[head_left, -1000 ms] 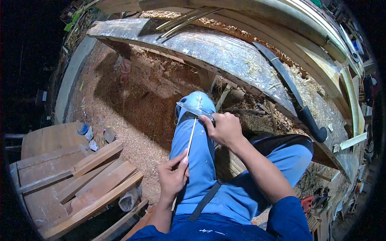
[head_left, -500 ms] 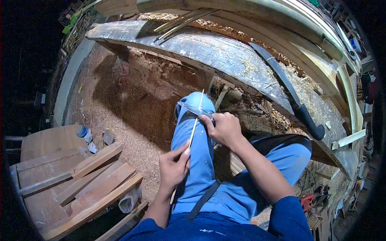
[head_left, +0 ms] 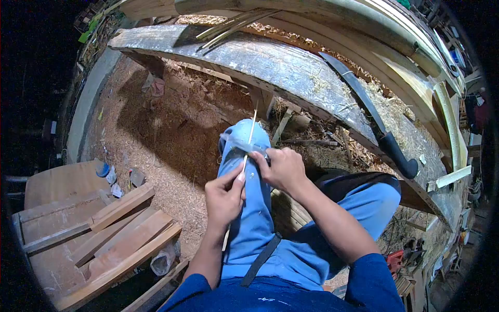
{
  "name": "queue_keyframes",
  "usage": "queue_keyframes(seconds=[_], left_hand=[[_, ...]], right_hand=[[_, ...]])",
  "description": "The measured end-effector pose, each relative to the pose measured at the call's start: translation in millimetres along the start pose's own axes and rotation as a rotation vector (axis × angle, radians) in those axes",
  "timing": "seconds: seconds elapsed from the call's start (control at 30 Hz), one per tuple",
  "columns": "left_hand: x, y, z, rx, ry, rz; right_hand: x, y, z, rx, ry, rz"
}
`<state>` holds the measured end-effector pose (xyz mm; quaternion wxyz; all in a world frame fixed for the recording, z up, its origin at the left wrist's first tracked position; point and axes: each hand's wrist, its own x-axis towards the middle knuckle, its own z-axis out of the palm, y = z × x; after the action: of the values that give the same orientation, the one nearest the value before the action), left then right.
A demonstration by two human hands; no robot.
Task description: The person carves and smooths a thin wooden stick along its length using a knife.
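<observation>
A thin bamboo strip (head_left: 252, 132) runs lengthwise over my blue-trousered knee, its lower end passing below my left hand. My left hand (head_left: 225, 195) pinches the strip between thumb and fingers. Closed around a knife is my right hand (head_left: 282, 167), its thumb pressed near the strip. The knife's blade (head_left: 236, 142) lies across the strip above the knee, pointing left and somewhat blurred. Its handle is mostly hidden in my palm.
A wooden bench (head_left: 249, 57) crosses in front, bearing a machete (head_left: 361, 99) with a black handle and several thin strips (head_left: 236, 23). Long planks and poles lie behind it. Cut timber pieces (head_left: 130, 244) are stacked at lower left. Sawdust covers the ground (head_left: 150, 161).
My left hand has moved up the strip, closer to the knife. My right hand and the knife have shifted slightly left and down.
</observation>
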<state>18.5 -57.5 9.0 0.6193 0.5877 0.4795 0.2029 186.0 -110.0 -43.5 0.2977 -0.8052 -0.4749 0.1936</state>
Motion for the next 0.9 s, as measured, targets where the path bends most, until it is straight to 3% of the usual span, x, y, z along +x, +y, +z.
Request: queue_keyframes(seconds=[0.37, 0.6, 0.9], left_hand=[[-91, -23, -76, 0.010, 0.000, -0.132], [-46, 2, -35, -0.016, -0.127, -0.161], [-11, 16, -8, 0.069, -0.186, -0.107]], right_hand=[[15, 0, -12, -0.010, 0.012, 0.085], [14, -10, -27, -0.025, -0.131, -0.007], [-1, -1, -10, 0.057, -0.141, -0.041]])
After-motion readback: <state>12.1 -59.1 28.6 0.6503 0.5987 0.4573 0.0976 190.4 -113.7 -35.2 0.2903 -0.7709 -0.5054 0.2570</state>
